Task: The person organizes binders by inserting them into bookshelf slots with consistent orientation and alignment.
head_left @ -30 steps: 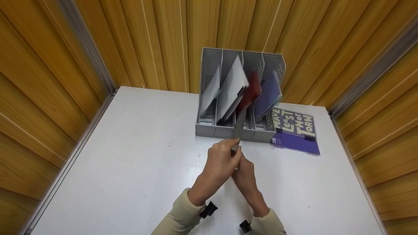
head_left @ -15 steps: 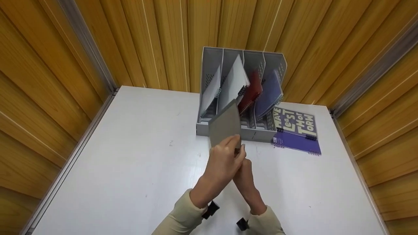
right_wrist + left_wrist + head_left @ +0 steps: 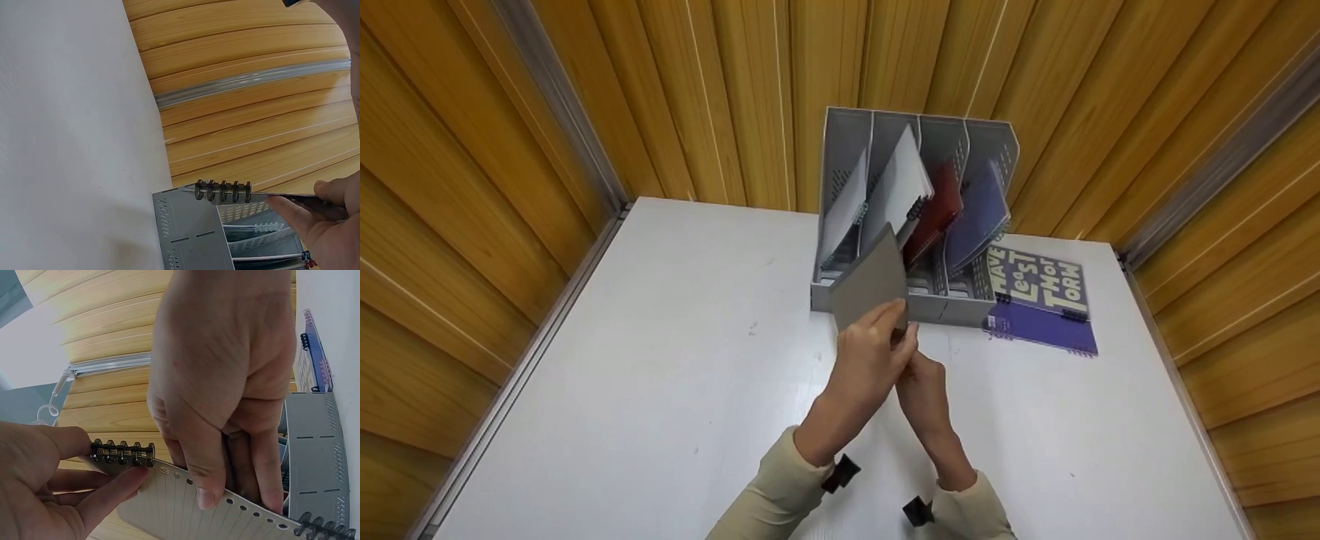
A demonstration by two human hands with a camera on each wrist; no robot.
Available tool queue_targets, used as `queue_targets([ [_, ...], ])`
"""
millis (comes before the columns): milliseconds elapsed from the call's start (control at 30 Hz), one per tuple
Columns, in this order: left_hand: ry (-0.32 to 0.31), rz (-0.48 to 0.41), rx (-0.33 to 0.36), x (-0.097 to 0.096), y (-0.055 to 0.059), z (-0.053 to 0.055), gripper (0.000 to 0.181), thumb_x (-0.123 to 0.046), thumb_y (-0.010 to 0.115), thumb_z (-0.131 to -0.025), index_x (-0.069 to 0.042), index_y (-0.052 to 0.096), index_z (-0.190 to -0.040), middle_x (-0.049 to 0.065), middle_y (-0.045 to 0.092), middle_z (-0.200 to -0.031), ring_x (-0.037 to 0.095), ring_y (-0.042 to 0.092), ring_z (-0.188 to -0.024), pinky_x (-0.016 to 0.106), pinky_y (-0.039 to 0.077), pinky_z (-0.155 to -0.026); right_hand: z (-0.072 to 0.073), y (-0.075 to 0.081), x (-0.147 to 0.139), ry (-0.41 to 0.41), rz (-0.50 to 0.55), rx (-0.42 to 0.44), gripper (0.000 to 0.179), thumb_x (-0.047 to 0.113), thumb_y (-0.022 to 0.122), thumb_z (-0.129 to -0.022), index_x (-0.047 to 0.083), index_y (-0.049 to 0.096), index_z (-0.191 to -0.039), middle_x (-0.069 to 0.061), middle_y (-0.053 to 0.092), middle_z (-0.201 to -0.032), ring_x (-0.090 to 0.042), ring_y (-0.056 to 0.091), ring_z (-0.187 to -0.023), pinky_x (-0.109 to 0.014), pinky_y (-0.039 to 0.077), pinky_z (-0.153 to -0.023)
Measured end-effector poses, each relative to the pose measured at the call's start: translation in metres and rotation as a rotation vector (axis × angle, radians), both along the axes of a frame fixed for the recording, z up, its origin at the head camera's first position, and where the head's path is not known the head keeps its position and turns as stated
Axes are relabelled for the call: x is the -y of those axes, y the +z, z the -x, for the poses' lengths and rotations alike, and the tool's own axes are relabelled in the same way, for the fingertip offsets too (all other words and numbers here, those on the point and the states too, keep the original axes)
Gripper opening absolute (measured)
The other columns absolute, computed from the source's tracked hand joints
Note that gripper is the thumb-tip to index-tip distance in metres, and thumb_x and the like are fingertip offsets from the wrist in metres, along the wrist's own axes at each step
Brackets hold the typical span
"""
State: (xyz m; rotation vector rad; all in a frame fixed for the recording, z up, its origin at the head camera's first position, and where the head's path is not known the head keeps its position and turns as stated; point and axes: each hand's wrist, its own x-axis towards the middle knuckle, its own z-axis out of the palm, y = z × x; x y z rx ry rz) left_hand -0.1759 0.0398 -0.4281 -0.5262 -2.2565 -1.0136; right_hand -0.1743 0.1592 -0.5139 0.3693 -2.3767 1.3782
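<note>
Both hands hold a grey spiral notebook (image 3: 874,281), raised and tilted before a grey file organizer (image 3: 949,309). My left hand (image 3: 862,360) grips its edge from above. In the left wrist view, the left fingers pinch by the dark binding rings (image 3: 121,453) at one end. My right hand (image 3: 922,390), partly hidden behind the left in the head view, clasps the holed edge between thumb and fingers. Lined paper shows on the side facing the left wrist camera. Another set of rings (image 3: 222,191) sits beyond the right hand, close over the organizer.
The organizer's slots hold a pale notebook (image 3: 844,214), a white one (image 3: 896,187), a red one (image 3: 937,214) and a violet one (image 3: 979,214). To its right lie a lettered notebook (image 3: 1039,281) and a purple notebook (image 3: 1042,328). Wood-look panels (image 3: 735,97) enclose the white table (image 3: 660,337).
The notebook was almost edge-on a second ago; it has swung so its flat grey face shows, leaning left. Since half a second ago it has shifted slightly left. Both hands kept their hold.
</note>
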Motion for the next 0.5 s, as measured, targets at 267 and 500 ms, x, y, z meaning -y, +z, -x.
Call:
queue_targets([
  [267, -0.02, -0.051, 0.058, 0.005, -0.001, 0.003, 0.032, -0.014, 0.073, -0.094, 0.01, 0.07, -0.116, 0.024, 0.071, -0.114, 0.033, 0.072, -0.103, 0.039, 0.059, -0.083, 0.007, -0.002, 0.004, -0.024, -0.006, 0.01, 0.019, -0.004, 0.061, -0.097, -0.001, 0.074, -0.111, -0.011, 0.077, -0.096, -0.014, 0.069, -0.078, -0.024, 0.054, -0.067],
  [500, -0.09, -0.081, 0.165, 0.019, -0.005, 0.011, 0.042, -0.025, 0.064, -0.102, 0.009, 0.065, -0.126, 0.024, 0.064, -0.131, 0.035, 0.063, -0.121, 0.043, 0.052, -0.099, 0.018, 0.0, 0.007, -0.056, 0.067, 0.056, 0.015, 0.004, 0.062, -0.099, -0.004, 0.075, -0.103, -0.013, 0.076, -0.088, -0.017, 0.072, -0.077, -0.025, 0.057, -0.067],
])
